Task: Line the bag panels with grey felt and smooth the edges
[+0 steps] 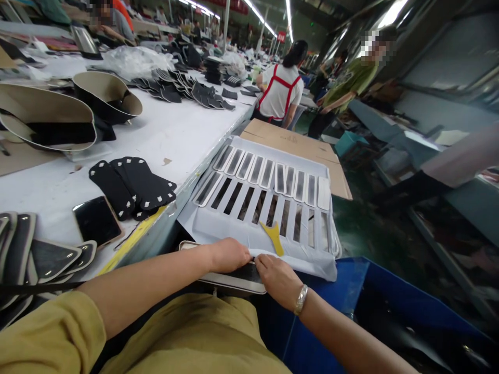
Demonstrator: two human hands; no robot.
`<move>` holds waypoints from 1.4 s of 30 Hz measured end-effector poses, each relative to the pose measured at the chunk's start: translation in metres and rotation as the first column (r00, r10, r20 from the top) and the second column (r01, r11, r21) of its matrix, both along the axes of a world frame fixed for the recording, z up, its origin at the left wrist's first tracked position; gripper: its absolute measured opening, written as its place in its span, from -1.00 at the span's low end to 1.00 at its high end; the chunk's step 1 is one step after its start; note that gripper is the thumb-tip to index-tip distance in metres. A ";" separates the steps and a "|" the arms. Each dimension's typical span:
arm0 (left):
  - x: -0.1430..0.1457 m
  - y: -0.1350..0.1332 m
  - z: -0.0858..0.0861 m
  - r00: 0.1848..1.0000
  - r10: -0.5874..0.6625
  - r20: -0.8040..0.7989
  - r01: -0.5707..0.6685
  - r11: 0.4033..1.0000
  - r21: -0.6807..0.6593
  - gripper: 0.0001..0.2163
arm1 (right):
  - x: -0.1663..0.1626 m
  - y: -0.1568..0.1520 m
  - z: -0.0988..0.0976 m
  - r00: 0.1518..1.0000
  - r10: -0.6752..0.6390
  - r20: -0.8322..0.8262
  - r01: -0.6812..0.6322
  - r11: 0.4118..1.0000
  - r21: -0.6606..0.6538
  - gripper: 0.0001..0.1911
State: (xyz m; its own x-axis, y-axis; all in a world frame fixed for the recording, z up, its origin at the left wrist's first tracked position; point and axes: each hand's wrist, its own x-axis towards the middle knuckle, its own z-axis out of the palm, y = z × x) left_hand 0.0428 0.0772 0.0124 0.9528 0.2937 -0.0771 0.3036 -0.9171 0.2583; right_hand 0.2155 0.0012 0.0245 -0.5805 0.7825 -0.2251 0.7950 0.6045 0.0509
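Low in front of my body is a long dark piece with a pale rim [236, 283], partly hidden by my hands. My left hand [231, 254] is closed at its far edge, fingers curled downward. Close beside it, my right hand [277, 278], with a bracelet at the wrist, pinches the same edge; the fingertips of both hands nearly meet. Just beyond lies a sheet of white material [234, 221] with a row of dark slots. Pale-rimmed dark strips [245, 165] lie side by side across its far part. A yellow forked piece [274, 238] rests on the near part.
On the white table [187, 140] at left are black shaped pieces [132, 184], a phone [97, 221] and curved pale-edged parts [50, 257]. Flat cardboard [292, 140] lies behind the sheet. A blue bin [331, 306] stands at right. Other people stand farther back.
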 end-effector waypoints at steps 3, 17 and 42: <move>0.007 -0.011 0.003 0.999 -0.016 -0.037 0.017 0.999 0.029 -0.84 | -0.012 -0.006 0.009 0.994 0.033 0.102 -0.036 0.999 0.025 -0.77; -0.015 -0.007 0.002 0.999 0.036 0.029 -0.037 0.999 0.018 -0.74 | 0.030 0.075 -0.012 0.728 -0.621 -0.292 0.141 0.553 -0.821 -0.86; -0.059 0.021 -0.008 0.968 0.077 0.240 0.004 0.948 -0.318 -0.80 | 0.006 0.101 -0.036 0.741 -0.584 -0.331 -0.074 0.420 -0.905 -0.57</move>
